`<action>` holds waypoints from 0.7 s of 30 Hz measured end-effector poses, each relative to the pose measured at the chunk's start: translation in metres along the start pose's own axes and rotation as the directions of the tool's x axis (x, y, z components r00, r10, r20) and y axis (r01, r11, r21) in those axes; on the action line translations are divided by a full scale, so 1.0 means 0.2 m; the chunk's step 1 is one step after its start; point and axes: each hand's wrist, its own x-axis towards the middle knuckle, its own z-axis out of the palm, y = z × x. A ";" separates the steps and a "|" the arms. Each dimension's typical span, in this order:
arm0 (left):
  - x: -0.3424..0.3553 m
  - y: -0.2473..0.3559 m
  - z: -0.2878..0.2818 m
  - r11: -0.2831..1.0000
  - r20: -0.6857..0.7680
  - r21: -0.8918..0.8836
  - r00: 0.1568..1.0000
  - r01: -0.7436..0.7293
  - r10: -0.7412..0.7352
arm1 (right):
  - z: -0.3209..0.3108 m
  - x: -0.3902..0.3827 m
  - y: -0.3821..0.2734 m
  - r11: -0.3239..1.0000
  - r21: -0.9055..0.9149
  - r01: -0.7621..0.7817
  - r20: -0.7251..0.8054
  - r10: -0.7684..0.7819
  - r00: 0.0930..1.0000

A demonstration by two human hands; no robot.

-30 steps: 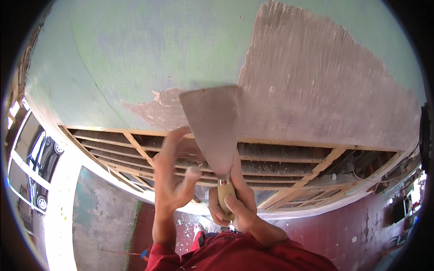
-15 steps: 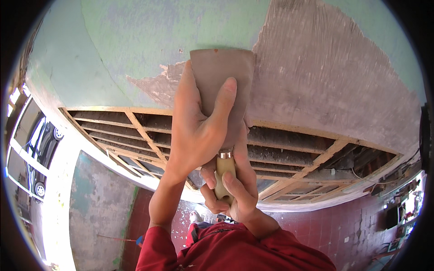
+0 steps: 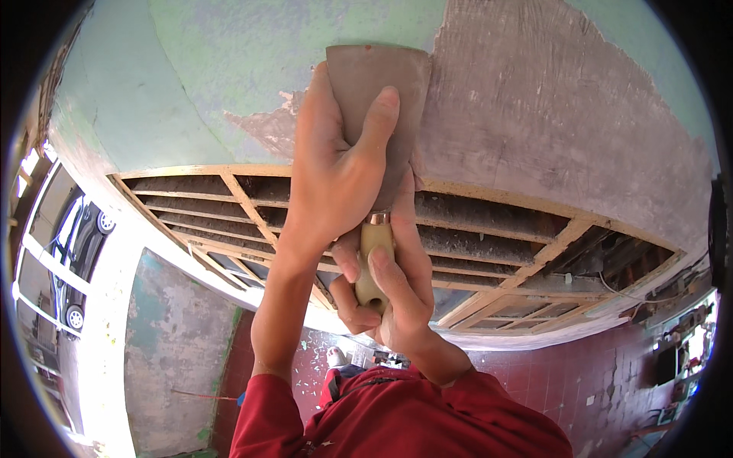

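Note:
A scraper (image 3: 359, 91) with a wide grey blade and a pale yellow handle points up at the wall. My left hand (image 3: 332, 179) closes around the blade, thumb flat on its near face and fingers behind it. Lower down, my right hand (image 3: 408, 294) grips the handle, its fingers wrapped around it. The blade's straight edge lies against peeling green paint (image 3: 237, 46). To its right spreads a large bare grey patch (image 3: 527, 107), and a smaller bare patch (image 3: 267, 126) shows to the left, partly behind my left hand.
Below the painted surface runs an open wooden frame (image 3: 237, 200) with dark slats. A thin cable (image 3: 622, 291) hangs at the right. Paint flakes lie on the red tiled floor (image 3: 550, 374). Parked cars (image 3: 80, 252) stand outside at the left.
The scraper and both hands have moved upward in the view, the blade's edge now higher on the green paint. Both hands keep the same hold.

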 end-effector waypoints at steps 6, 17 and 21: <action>0.02 0.00 0.01 1.000 0.014 -0.007 1.000 0.001 -0.001 | -0.02 0.02 -0.01 0.995 -0.095 0.022 0.020 -0.020 1.000; 0.03 0.02 0.02 1.000 -0.026 0.011 1.000 0.003 -0.003 | -0.02 0.04 -0.02 0.993 -0.115 0.014 0.025 -0.011 1.000; 0.04 0.03 0.02 0.999 -0.004 -0.039 1.000 0.004 -0.005 | 0.00 0.05 -0.02 0.995 -0.096 0.025 0.024 -0.023 0.999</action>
